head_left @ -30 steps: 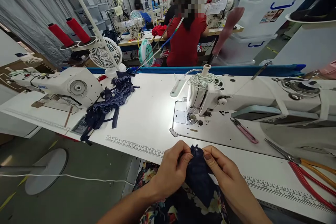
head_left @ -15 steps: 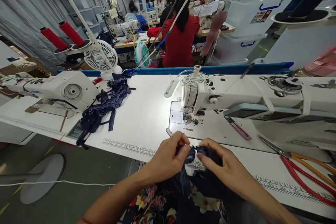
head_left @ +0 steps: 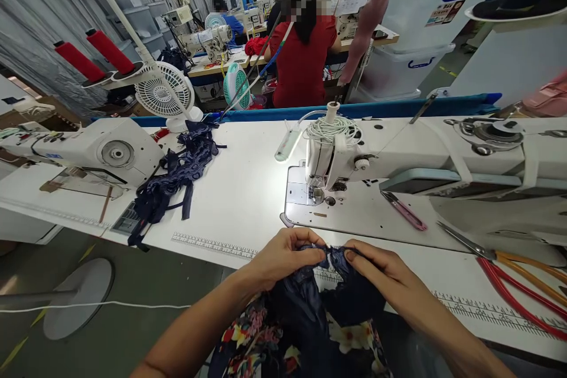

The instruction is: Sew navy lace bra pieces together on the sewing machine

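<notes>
My left hand [head_left: 286,255] and my right hand [head_left: 376,271] both pinch the top edge of a navy blue lace fabric piece [head_left: 336,289] at the near edge of the white sewing table [head_left: 248,189]. The fabric hangs down over my lap. A white sewing machine [head_left: 398,159] stands just beyond my hands, its needle area [head_left: 316,192] lit and bare.
A heap of navy lace pieces [head_left: 177,174] lies left of centre beside a second machine [head_left: 97,150]. A pink thread snip [head_left: 405,212] and red-and-orange-handled scissors [head_left: 509,271] lie to the right. A small fan [head_left: 163,94] and red thread cones [head_left: 93,56] stand behind. A person in red [head_left: 303,59] sits beyond the table.
My hands have drawn apart and spread the navy fabric's top edge between them, from a bunched hold. The view has shifted slightly.
</notes>
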Motion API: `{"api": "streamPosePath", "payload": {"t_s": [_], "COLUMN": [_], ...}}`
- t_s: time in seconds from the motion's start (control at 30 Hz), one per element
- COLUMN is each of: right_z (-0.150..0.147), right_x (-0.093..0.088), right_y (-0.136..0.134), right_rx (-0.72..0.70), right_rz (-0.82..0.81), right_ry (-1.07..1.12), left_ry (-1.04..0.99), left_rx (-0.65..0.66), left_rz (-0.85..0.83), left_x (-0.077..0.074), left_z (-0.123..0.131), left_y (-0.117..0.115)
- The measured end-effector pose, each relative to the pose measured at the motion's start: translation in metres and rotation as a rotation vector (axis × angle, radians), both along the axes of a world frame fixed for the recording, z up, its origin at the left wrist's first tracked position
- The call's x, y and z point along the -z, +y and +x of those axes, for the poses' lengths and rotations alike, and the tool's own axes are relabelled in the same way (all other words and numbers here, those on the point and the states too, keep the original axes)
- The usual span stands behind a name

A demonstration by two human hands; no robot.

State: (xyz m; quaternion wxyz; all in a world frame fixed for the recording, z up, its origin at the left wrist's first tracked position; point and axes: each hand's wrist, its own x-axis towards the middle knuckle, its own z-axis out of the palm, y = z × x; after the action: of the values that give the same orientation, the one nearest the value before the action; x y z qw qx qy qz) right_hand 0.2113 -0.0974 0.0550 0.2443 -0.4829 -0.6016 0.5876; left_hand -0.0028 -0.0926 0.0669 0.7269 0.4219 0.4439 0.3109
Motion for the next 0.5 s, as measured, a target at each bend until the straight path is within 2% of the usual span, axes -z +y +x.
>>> {"api": "streamPosePath", "payload": {"t_s": [0.17,0.3,0.4,0.5], "right_z": [-0.005,-0.016,-0.027,-0.041], "right_x": [0.005,0.006,0.009,0.019], "right_y": [0.004,0.01,0.016,0.028], "right_rx": [-0.032,-0.053,-0.09,-0.139], "right_rz": [-0.017,0.03,0.073,0.132], "right_ry": [-0.009,-0.057,-0.072,-0.072], "left_ry": [-0.024,0.014,0.05,0.132], "left_rx": [-0.024,-0.063,-0.074,-0.067], "left_rz": [-0.01,0.001,0.011,0.119], "left_x": [0.007,0.01,0.013,0.011], "left_z": [-0.004,-0.013,-0.027,-0.048], "left_y": [0.001,0.0,0.0,0.015]}}
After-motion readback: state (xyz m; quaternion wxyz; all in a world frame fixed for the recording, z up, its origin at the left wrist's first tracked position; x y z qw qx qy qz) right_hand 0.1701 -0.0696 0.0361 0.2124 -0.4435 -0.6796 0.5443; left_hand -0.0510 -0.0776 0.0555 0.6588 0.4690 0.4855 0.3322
